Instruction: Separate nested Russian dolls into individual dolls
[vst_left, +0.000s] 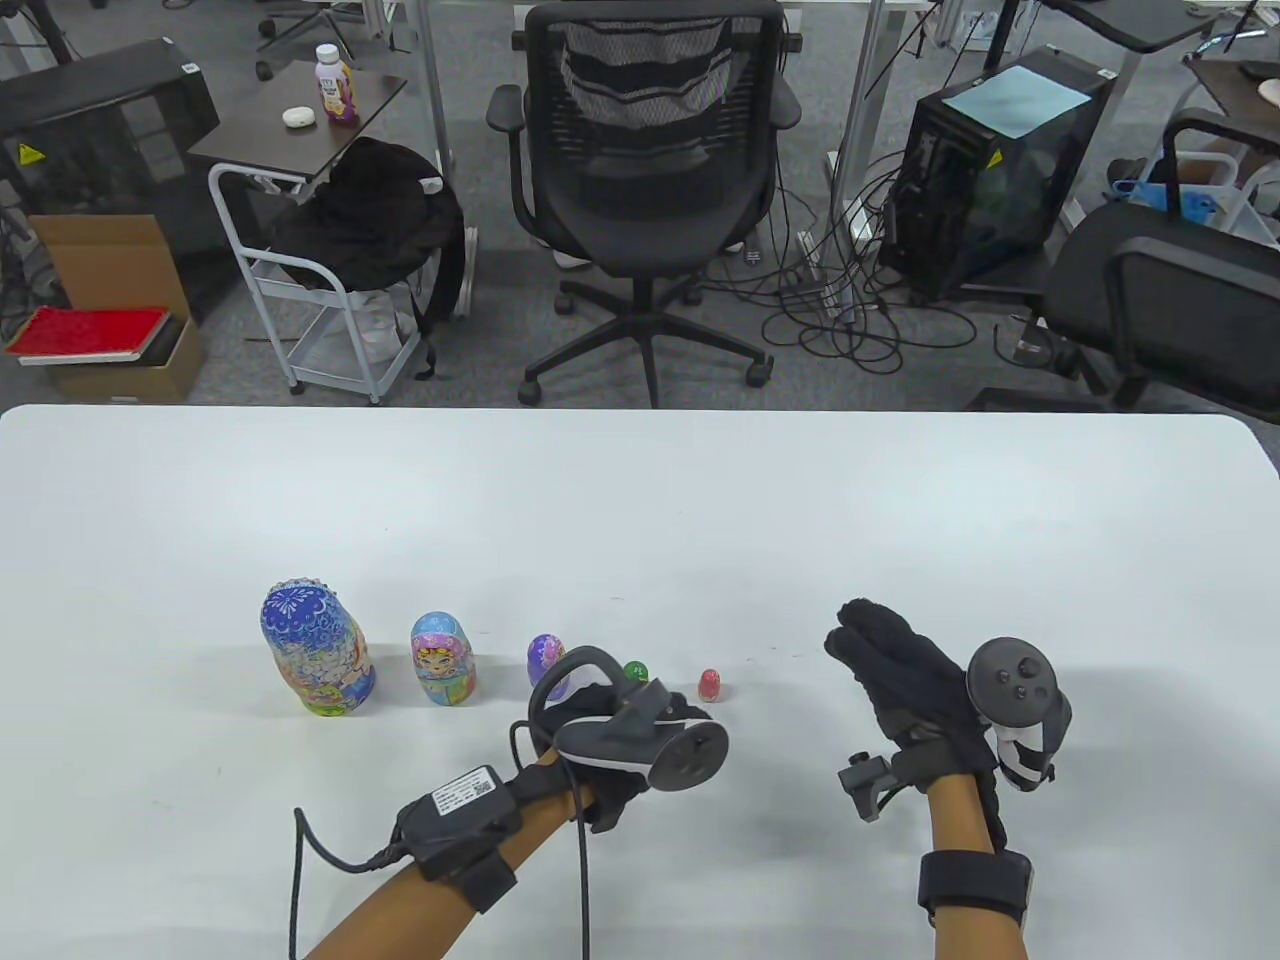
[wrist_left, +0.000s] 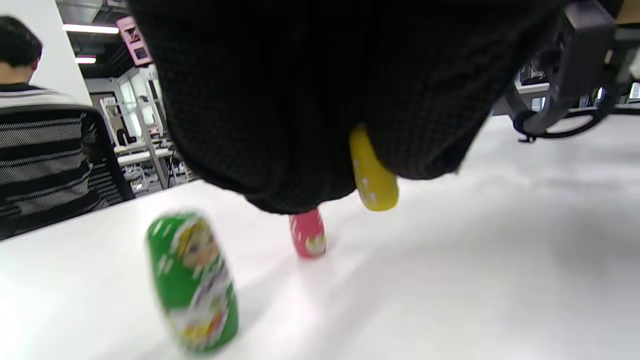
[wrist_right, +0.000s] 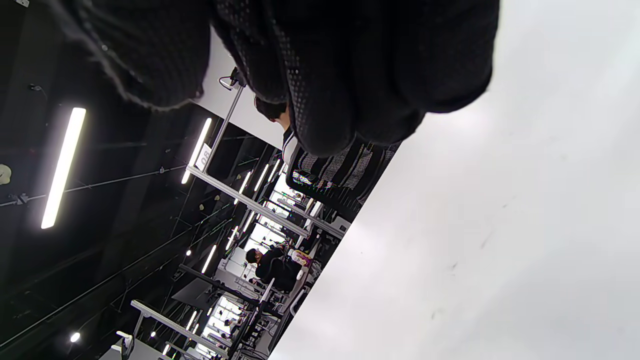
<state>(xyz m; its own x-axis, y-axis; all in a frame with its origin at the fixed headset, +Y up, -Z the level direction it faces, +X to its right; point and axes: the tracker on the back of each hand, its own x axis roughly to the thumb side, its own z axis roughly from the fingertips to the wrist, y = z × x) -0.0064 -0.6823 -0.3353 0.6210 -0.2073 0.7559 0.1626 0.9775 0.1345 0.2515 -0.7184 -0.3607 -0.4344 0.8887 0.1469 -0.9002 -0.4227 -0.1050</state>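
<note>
Five painted dolls stand in a row on the white table (vst_left: 640, 500): a large blue one (vst_left: 318, 648), a smaller blue-and-pink one (vst_left: 442, 659), a purple one (vst_left: 545, 662), a small green one (vst_left: 635, 672) and a tiny red one (vst_left: 710, 685). My left hand (vst_left: 625, 715) hovers just in front of the green and red dolls. In the left wrist view its fingers (wrist_left: 320, 100) hold a tiny yellow doll (wrist_left: 374, 182) above the table, near the red doll (wrist_left: 307, 234) and the green doll (wrist_left: 192, 282). My right hand (vst_left: 885, 655) is to the right, fingers extended and holding nothing.
The table's far edge (vst_left: 640, 408) lies beyond the dolls, with an office chair (vst_left: 640, 190) behind it. A cable (vst_left: 300, 880) trails from my left wrist over the table's front left.
</note>
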